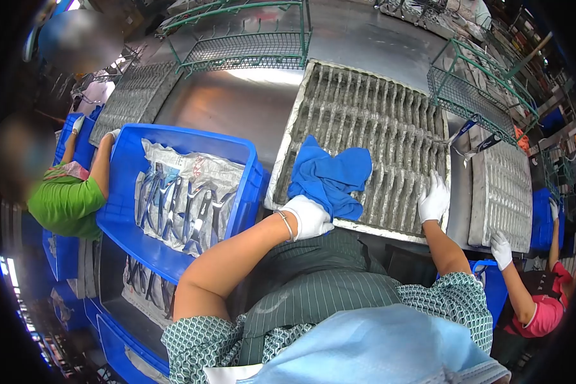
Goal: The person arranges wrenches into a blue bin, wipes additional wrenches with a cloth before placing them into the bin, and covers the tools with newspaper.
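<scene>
In the head view, my left hand [306, 217], in a white glove, is closed on the lower end of a crumpled blue cloth [331, 176]. The cloth lies over the lower left part of a large grey slotted tray [390, 128] with a pale rim. At the tray's lower right side rests my right hand [434, 197], also white-gloved, its fingers stretched out along the edge and holding nothing. Rows of long narrow slots run across the tray, and I see no tools lying in them.
Left of me, a blue bin [257, 185] holds newspaper and several shiny metal hand tools [201, 214]. Green wire racks [246, 51] stand behind. On the right are another slotted tray [505, 185] and blue-handled tools [464, 128]. Co-workers' gloved hands [501, 249] are on both sides.
</scene>
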The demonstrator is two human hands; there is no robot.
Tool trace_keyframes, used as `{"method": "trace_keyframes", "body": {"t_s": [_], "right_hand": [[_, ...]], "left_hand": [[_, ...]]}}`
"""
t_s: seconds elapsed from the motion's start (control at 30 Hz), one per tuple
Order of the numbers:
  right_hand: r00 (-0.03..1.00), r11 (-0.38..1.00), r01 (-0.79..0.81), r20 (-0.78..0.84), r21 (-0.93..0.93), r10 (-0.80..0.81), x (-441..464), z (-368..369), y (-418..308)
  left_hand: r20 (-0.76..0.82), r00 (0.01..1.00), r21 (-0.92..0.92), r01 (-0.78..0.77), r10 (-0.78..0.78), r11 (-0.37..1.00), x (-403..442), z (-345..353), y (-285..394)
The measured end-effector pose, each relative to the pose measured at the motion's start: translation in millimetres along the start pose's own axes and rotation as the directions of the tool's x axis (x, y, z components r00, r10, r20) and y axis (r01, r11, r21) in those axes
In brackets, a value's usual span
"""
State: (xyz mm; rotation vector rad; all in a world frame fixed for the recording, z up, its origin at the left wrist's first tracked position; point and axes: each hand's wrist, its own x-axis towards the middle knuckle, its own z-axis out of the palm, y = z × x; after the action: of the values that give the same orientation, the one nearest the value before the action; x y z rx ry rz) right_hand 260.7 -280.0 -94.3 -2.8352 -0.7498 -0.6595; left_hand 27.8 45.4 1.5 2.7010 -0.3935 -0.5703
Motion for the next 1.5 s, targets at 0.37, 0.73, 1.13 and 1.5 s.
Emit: {"method": "trace_keyframes", "body": {"t_s": [0.37, 0.73, 1.13, 1.5], "right_hand": [[0.999, 1.000, 0.023, -0.023, -0.016, -0.023, -0.2, 1.6, 1.0], [0.999, 0.998, 0.015, 0.039, -0.063, -0.013, 3.2, -3.8, -7.7], [0.995, 0.991, 0.094, -0.021, -0.092, -0.096, -3.0, 15.4, 7.3], [0.996, 0.988, 0.091, -0.002, -0.127, -0.092, -3.6, 14.6, 6.3]], "left_hand": [[0.026, 1.000, -0.008, 0.003, -0.003, 1.000, 0.3, -3.8, 0.5], [-0.042, 0.998, -0.079, 0.047, -0.050, 0.996, 0.4, 3.9, -2.2], [-0.063, 0.995, -0.083, 0.066, -0.071, 0.994, 4.5, 10.0, -3.6], [-0.068, 0.995, -0.080, 0.063, -0.068, 0.995, 5.4, 12.6, -4.4]]}}
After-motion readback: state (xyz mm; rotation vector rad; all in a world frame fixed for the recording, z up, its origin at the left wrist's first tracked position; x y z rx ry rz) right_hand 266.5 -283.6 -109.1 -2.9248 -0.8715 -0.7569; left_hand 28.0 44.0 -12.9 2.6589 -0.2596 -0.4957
